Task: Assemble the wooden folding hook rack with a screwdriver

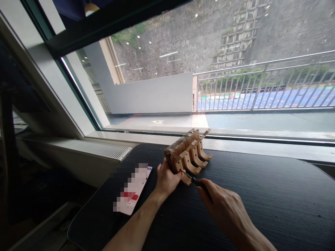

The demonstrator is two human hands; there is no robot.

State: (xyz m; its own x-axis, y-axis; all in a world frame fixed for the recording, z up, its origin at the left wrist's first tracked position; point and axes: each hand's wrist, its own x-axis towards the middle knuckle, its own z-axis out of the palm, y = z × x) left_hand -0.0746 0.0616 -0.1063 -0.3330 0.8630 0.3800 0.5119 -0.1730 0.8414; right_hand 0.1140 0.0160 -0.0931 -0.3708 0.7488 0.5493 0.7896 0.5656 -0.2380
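Observation:
A wooden coat-hook rack (186, 150) with several curved pegs lies on the dark ribbed table (261, 195), its bark-covered back turned up. My left hand (167, 178) grips the near end of the rack, fingers closed round it. My right hand (222, 205) is closed on a thin black-handled screwdriver (195, 180), whose tip meets the rack at its nearest peg. The tool's handle is mostly hidden inside my fingers.
A phone (133, 190) lies flat on the table left of my left hand. Behind the table runs a window sill (235, 143) and a large window; a radiator grille (102, 150) sits to the left. The table's rounded edge (78, 223) is near left.

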